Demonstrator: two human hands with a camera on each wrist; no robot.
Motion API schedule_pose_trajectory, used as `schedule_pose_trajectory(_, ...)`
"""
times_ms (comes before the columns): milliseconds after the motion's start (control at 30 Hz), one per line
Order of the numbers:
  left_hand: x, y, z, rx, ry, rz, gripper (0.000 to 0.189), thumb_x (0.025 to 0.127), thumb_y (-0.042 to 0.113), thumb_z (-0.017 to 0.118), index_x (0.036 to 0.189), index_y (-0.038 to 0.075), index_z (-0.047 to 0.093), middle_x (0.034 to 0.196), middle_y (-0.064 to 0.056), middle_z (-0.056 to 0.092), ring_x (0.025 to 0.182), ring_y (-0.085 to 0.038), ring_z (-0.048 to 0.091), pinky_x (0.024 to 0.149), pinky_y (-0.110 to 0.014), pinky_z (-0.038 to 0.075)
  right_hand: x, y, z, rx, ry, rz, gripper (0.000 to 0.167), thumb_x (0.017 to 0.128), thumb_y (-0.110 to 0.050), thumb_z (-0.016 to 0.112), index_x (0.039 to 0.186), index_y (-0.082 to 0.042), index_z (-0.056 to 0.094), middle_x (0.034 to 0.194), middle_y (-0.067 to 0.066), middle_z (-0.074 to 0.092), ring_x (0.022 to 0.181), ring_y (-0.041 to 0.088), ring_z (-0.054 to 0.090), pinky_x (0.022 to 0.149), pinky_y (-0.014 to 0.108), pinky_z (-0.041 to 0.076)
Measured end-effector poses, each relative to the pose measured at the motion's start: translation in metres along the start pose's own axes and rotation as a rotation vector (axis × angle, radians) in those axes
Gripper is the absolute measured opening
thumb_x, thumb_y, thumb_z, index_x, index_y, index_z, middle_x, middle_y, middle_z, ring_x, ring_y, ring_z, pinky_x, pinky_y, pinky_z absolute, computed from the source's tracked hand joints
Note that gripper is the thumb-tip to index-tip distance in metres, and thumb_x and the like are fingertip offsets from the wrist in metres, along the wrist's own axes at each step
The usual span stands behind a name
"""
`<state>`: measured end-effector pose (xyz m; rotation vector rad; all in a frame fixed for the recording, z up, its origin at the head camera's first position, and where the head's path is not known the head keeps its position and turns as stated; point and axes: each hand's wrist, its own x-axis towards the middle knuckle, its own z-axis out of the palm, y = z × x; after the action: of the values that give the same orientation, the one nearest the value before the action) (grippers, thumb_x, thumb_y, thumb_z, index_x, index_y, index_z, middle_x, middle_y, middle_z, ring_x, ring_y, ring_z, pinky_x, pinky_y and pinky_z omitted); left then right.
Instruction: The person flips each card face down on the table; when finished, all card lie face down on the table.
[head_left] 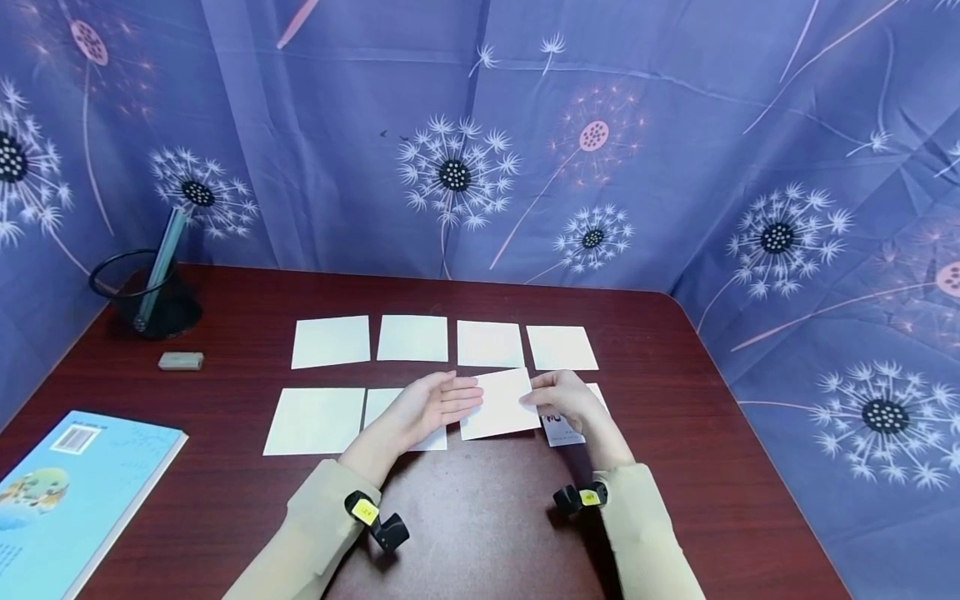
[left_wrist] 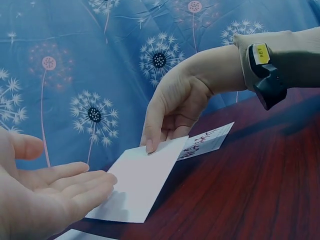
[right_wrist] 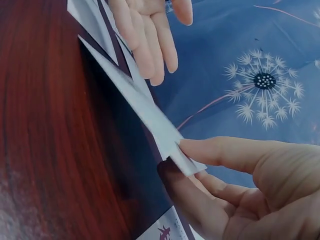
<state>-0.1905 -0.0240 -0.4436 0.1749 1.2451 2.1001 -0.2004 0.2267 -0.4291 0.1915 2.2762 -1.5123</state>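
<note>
A blank white card (head_left: 497, 405) is tilted above the table, its right edge pinched between the thumb and fingers of my right hand (head_left: 572, 402). My left hand (head_left: 429, 408) is palm up with straight fingers at the card's left edge; in the left wrist view the fingertips (left_wrist: 107, 179) lie against or just over that edge. Beneath my right hand rests a card with printed dark characters (head_left: 561, 432), partly covered. Below my left hand is another white card (head_left: 381, 403), partly hidden. The pinch on the held card (right_wrist: 155, 120) shows in the right wrist view.
A row of white cards (head_left: 412, 338) lies behind the hands, and one more card (head_left: 315, 422) lies at front left. Further left are a blue book (head_left: 82, 492), an eraser (head_left: 181, 361) and a black mesh pen holder (head_left: 161, 308). A patterned curtain (head_left: 360, 150) hangs behind the table.
</note>
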Motion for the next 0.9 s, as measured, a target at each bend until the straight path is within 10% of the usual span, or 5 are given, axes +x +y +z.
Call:
schedule_pose_trajectory(200,0.001,-0.003,-0.001,0.003,0.032,-0.023,0.055,0.107,0.022,0.022,0.145,-0.018,0.025,0.150,-0.038,0.029,0.142,-0.045,0.030,0.119,-0.047,0.025,-0.003,-0.002,0.000,-0.088,0.018,0.013,0.043,0.082,-0.004,0.071,0.117,0.016,0.056,0.119,0.027,0.060,0.092,0.021,0.069,0.090,0.041,0.057)
schedule_pose_trajectory(900,0.004,-0.009,-0.003,0.034,0.070,-0.045,0.055,0.106,0.021,0.025,0.144,-0.019,0.027,0.147,-0.039,0.032,0.140,-0.045,0.034,0.117,-0.047,0.029,-0.001,0.005,-0.012,-0.029,-0.045,-0.018,0.034,0.085,0.000,0.068,0.111,0.021,0.062,0.077,0.006,0.073,0.069,0.009,0.068,0.075,0.033,0.061)
